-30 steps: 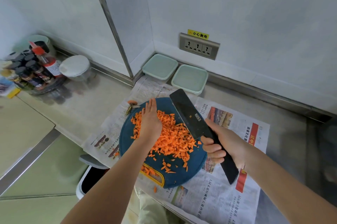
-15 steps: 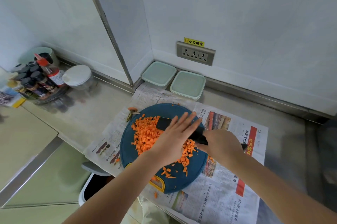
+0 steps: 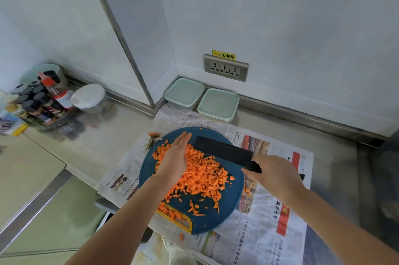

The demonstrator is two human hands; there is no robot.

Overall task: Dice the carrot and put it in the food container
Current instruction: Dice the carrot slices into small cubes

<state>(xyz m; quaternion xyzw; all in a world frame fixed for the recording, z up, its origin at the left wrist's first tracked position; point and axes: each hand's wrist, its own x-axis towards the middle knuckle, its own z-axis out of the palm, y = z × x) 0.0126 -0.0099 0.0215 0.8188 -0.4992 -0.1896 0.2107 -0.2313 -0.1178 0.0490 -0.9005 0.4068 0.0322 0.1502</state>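
A heap of diced carrot (image 3: 201,175) covers the round dark-blue cutting board (image 3: 224,215), which lies on newspaper (image 3: 269,221). My left hand (image 3: 176,156) lies flat with straight fingers against the left side of the heap. My right hand (image 3: 273,173) grips the handle of a black cleaver (image 3: 223,150), whose blade lies across the board's far right, along the heap's far edge. Two pale-green lidded food containers (image 3: 184,94) (image 3: 218,103) stand shut against the wall behind the board. A carrot end with its stalk (image 3: 153,136) lies at the board's far left rim.
A rack of spice bottles (image 3: 41,102) and a white-lidded tub (image 3: 89,97) stand at the left. A wall socket (image 3: 225,68) sits above the containers. A bin opening (image 3: 108,219) shows below the counter's front edge. A few carrot bits lie on the newspaper.
My left hand swept right across the heap to the knife, then came back to its left side. The cleaver swung from pointing away to lying across the board's far side.
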